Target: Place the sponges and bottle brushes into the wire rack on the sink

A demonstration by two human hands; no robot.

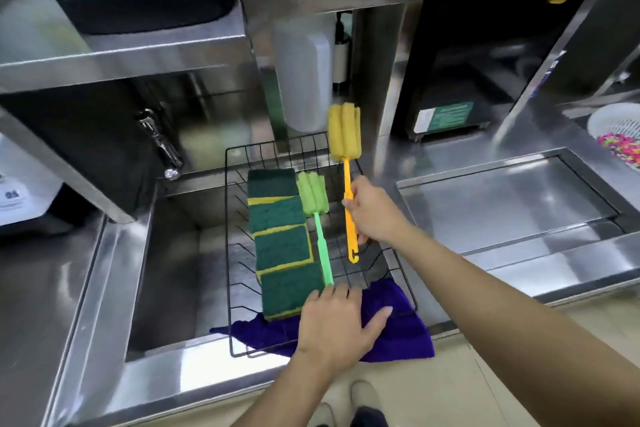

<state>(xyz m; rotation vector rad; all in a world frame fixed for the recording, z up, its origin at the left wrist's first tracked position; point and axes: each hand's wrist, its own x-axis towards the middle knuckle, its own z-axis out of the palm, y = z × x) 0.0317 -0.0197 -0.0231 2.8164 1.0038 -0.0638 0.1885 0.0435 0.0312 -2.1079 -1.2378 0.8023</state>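
A black wire rack (231, 204) spans the steel sink (169, 253). Inside it, several green-and-yellow sponges (282, 241) lie in a row along its left side. A green bottle brush (317, 215) lies beside them, foam head toward the back. My left hand (337, 321) rests flat, fingers spread, over the near end of the green handle and a purple cloth (401, 326). My right hand (375, 213) grips the handle of a yellow bottle brush (344, 133), held above the rack's right side with its foam head pointing away.
A tap (161, 146) stands behind the sink at left. A white bottle (304, 80) hangs behind the rack. A second covered basin (502, 198) lies to the right, and a white basket of coloured bits (620, 135) sits at far right. Steel shelves overhang the back.
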